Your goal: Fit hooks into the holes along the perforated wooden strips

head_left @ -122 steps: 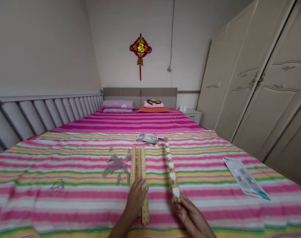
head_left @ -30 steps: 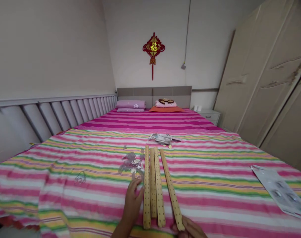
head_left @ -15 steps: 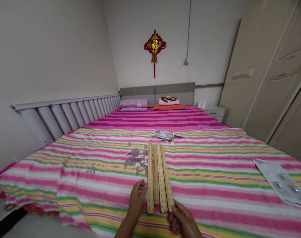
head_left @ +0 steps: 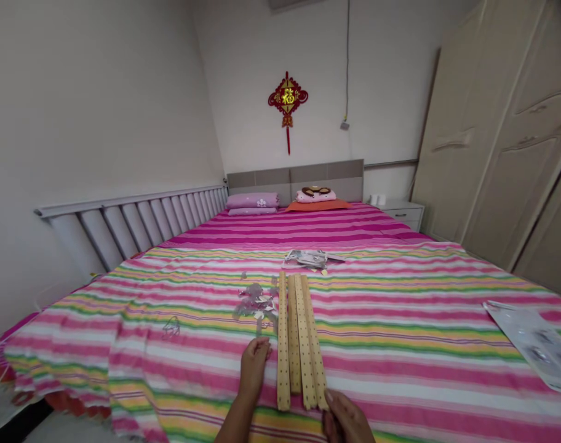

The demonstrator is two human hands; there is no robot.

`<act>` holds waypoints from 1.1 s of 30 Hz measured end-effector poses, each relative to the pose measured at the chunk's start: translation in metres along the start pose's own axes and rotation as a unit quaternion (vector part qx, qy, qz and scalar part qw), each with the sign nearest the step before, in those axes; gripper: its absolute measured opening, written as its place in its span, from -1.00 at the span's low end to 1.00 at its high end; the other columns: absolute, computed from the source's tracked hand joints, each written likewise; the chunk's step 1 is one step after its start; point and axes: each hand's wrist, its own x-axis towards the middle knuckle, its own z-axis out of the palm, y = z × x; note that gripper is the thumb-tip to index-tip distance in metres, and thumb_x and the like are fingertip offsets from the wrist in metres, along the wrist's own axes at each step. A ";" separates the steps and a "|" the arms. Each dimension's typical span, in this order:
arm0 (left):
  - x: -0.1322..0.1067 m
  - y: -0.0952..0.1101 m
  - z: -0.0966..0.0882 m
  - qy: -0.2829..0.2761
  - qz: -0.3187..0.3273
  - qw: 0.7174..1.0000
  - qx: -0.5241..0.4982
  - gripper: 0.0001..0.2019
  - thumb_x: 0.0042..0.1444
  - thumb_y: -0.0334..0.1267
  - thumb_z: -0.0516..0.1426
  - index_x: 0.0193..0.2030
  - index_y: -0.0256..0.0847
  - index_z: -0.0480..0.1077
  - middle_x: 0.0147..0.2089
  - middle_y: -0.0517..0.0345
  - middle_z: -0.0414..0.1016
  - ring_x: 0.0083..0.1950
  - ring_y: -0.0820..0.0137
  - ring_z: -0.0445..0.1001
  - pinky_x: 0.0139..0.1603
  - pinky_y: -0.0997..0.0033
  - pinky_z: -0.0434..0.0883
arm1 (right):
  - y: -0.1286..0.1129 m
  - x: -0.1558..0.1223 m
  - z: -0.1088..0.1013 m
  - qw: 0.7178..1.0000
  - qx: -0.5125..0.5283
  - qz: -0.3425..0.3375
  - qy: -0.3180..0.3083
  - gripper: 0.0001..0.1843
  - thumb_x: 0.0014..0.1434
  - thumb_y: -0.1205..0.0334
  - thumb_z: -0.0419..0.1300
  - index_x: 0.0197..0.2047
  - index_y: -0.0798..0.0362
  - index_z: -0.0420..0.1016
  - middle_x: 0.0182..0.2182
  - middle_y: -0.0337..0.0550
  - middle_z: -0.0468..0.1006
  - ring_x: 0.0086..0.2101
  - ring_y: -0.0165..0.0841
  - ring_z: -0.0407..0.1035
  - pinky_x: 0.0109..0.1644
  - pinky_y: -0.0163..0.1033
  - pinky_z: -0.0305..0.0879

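Observation:
Several long wooden slats (head_left: 298, 341) with rows of small holes lie side by side on the striped bedspread (head_left: 400, 332), running away from me. My left hand (head_left: 254, 368) rests beside the leftmost slat, fingers curled against its edge. My right hand (head_left: 346, 419) sits at the near end of the rightmost slat, fingers bent and touching it; it is partly cut off by the frame's bottom.
A heap of small clear and silvery bits (head_left: 255, 303) lies left of the slats. Opened packaging (head_left: 312, 258) lies beyond their far ends. A printed plastic bag (head_left: 534, 344) lies at the right. Wardrobes (head_left: 506, 141) line the right wall; a padded rail (head_left: 137, 215) runs along the left.
The slat with white pieces, held apart in my right hand four seconds ago, now lies plain-side up, pushed against the other slats. Both hands have squared the bundle together.

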 end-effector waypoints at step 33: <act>0.004 0.006 0.016 0.058 -0.030 0.997 0.028 -0.67 -0.22 0.03 0.19 -0.53 -0.25 0.41 -0.56 0.23 0.36 -0.46 0.41 0.33 -0.37 0.42 0.29 | 0.001 -0.007 -0.002 0.999 0.043 -0.009 -0.006 -0.46 -0.04 -0.26 0.27 -0.45 0.12 0.40 -0.69 -0.25 0.46 -0.78 -0.56 0.18 -0.72 -0.46 -0.04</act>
